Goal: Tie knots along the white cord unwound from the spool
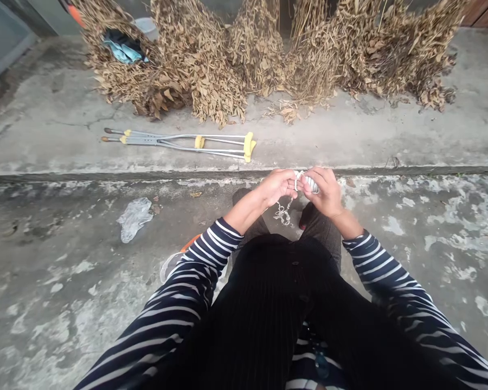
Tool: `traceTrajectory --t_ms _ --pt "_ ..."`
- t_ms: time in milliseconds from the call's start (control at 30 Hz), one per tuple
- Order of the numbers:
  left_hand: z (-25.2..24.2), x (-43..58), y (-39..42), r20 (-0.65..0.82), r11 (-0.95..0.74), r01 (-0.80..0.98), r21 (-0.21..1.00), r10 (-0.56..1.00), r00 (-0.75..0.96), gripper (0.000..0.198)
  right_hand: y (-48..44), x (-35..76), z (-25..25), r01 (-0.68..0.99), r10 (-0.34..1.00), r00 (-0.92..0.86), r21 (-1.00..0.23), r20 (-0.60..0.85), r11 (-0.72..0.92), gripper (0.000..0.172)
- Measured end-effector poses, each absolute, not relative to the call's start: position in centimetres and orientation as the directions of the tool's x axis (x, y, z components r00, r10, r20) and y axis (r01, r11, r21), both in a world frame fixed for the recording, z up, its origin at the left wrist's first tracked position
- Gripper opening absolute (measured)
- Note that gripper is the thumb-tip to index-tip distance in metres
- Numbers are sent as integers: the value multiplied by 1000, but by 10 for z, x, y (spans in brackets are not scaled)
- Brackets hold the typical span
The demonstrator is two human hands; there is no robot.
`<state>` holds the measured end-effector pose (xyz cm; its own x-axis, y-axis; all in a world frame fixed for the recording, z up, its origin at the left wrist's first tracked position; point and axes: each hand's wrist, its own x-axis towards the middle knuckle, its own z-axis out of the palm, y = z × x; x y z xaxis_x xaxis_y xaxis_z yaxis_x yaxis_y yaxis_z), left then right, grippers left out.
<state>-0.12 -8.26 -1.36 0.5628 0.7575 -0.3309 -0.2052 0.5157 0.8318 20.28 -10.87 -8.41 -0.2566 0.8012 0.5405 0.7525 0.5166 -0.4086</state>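
My left hand (277,186) is closed, with thumb and fingers pinching a white cord (296,180). Close beside it, my right hand (327,190) wraps round a small white striped bundle (311,184) that looks like wound cord. Some of the white cord spans the short gap between my fingertips. Below my left hand dangles a loose, looped tangle of pale cord (283,213). My fingers cover part of the bundle. Both hands are held out over my knees.
A pair of metal crutches (179,142) with yellow pads lies on the raised concrete ledge (57,146). Dried leafy stalks (215,70) line the back, with a blue and black cloth (124,49) on them. A crumpled clear plastic bag (135,219) lies on the ground at left.
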Motion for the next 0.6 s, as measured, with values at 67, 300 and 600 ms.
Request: traceTrajectory --t_ms 67,300,600 --pt "-13 -1 -78 -375 545 -198 815 756 536 20 -112 202 -85 726 809 -262 -445 527 525 33" --pt "-23 -5 -69 -434 582 -248 775 775 460 29 -120 198 -93 665 797 -278 -492 536 562 36" --pt "-30 2 -59 -459 560 -276 781 815 352 22 -131 192 -94 592 807 -312 -561 502 578 34"
